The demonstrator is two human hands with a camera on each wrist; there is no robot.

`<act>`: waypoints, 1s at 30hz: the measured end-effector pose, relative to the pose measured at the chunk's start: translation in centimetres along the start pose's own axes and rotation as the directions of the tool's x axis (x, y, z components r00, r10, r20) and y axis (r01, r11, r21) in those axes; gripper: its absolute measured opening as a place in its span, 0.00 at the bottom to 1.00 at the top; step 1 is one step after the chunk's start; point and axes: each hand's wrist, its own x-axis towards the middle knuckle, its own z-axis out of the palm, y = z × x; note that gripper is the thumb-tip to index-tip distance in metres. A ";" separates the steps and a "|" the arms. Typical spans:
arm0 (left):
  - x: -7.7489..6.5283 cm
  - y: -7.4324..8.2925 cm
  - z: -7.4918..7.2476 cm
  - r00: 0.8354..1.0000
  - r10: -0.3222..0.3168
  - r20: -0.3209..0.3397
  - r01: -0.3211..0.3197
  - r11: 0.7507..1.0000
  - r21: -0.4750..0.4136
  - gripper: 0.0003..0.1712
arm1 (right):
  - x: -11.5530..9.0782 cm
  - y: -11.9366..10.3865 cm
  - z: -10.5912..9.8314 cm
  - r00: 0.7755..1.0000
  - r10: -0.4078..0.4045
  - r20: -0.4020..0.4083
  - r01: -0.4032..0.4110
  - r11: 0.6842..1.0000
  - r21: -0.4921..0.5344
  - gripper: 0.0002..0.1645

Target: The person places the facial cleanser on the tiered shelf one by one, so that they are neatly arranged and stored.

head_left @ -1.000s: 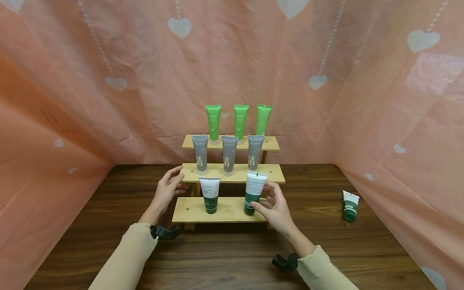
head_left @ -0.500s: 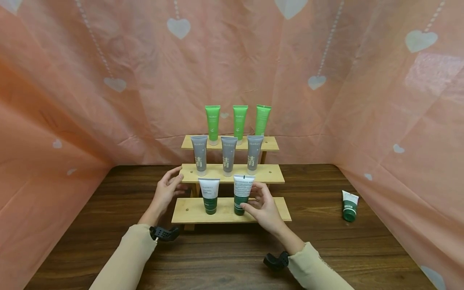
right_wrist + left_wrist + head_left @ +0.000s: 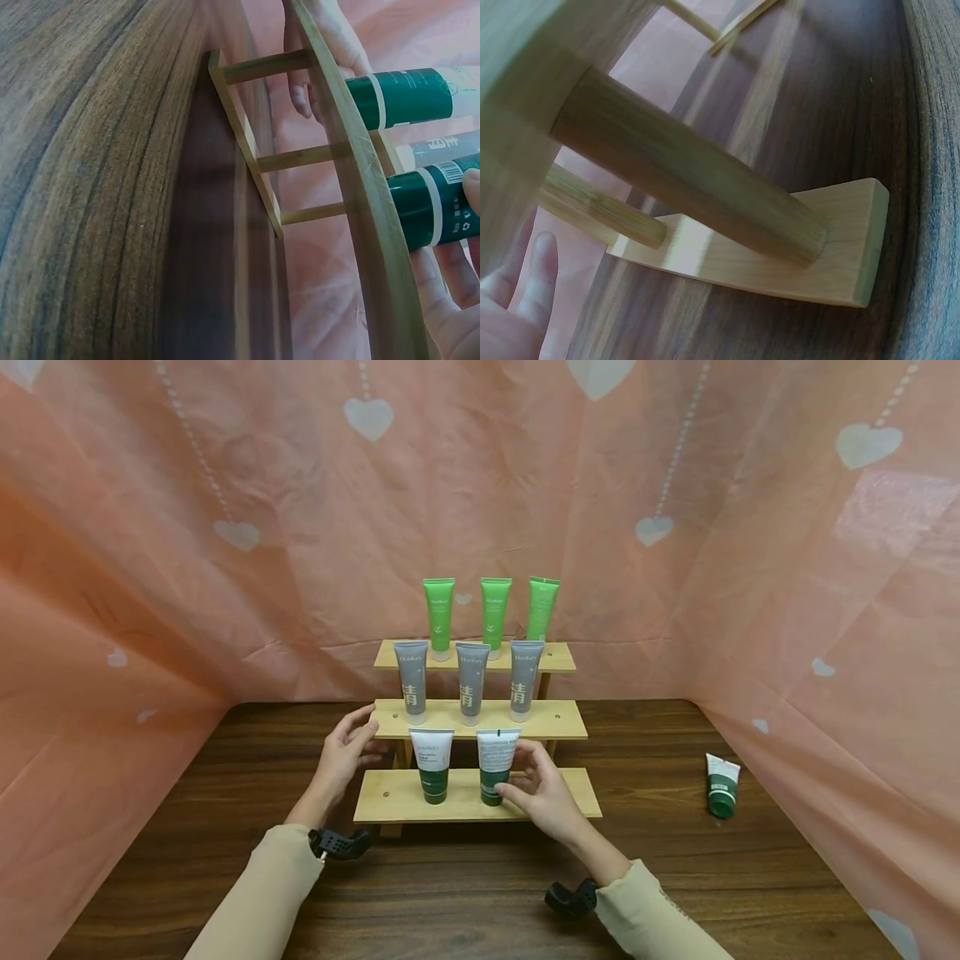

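My left hand [image 3: 345,758] holds the left end of the middle shelf of a three-tier wooden display rack [image 3: 390,781]; some fingers lie below that board. With thumb in front and fingers behind, my right hand [image 3: 542,789] grips a white-and-green squeeze tube [image 3: 495,764] on the bottom shelf, its printed text side facing me. A matching tube [image 3: 432,766] stands to its left, apart from it. In the right wrist view, the gripped tube [image 3: 416,210] has its green cap down at the shelf board [image 3: 367,202]. The left wrist view shows a rack leg [image 3: 697,180].
Three grey tubes [image 3: 471,681] stand on the middle shelf, and three bright green tubes [image 3: 494,610] on the top one. Another white-and-green tube [image 3: 722,785] lies on the dark wooden table [image 3: 660,860] at right. Pink cloth [image 3: 300,568] surrounds the back and sides.
My right hand has brought the gripped tube leftward along the bottom shelf, closer to the matching tube, and straightened it from a tilt. My left hand has stayed at the rack.
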 end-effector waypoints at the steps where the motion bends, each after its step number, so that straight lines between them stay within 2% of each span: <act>1: 0.0 0.0 0.0 1.000 -0.001 -0.002 0.001 1.000 -0.001 0.27 | 0.0 0.0 0.0 1.000 0.003 0.005 -0.003 1.000 -0.004 0.30; 9: -0.1 0.0 0.1 1.000 0.002 0.007 -0.002 1.000 -0.002 0.27 | -0.1 0.1 -0.1 1.000 0.005 0.018 -0.004 1.000 -0.011 0.29; 15: -0.2 0.1 0.0 1.000 0.000 0.007 0.000 1.000 0.008 0.28 | -0.1 2.6 -1.2 1.000 -0.015 0.021 0.015 1.000 -0.004 0.27; 23: -0.2 0.2 0.0 1.000 0.000 -0.003 0.000 1.000 0.017 0.27 | -0.7 3.0 -2.9 0.999 -0.045 -0.023 0.044 0.999 -0.026 0.22; 30: -0.3 0.3 -0.1 1.000 -0.002 0.012 0.002 0.999 0.038 0.28 | -1.4 2.5 -4.3 0.994 -0.047 -0.102 0.045 0.999 -0.014 0.22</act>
